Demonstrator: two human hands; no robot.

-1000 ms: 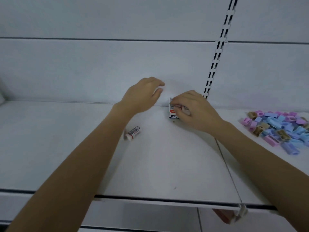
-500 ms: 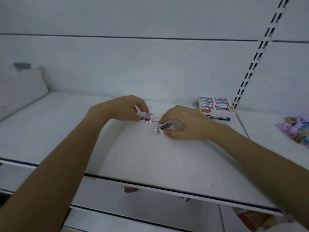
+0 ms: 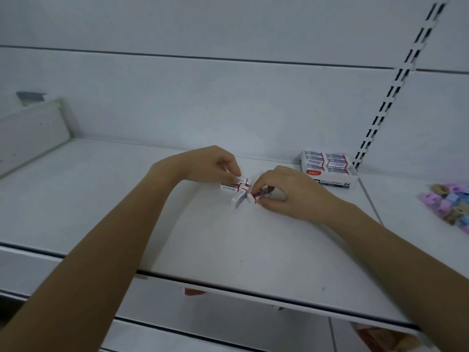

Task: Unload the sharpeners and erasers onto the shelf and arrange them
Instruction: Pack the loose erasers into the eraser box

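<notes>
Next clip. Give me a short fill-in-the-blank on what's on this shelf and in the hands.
1. The right hand pinches a small ____.
2. The eraser box bears the number ____ on its front.
3. The pastel sharpeners lie to the box's ____.
Missing words: eraser; 24; right.

Dim, cool, even light with soft shadows, slight overall softness, and wide-angle bending toward the edges.
</notes>
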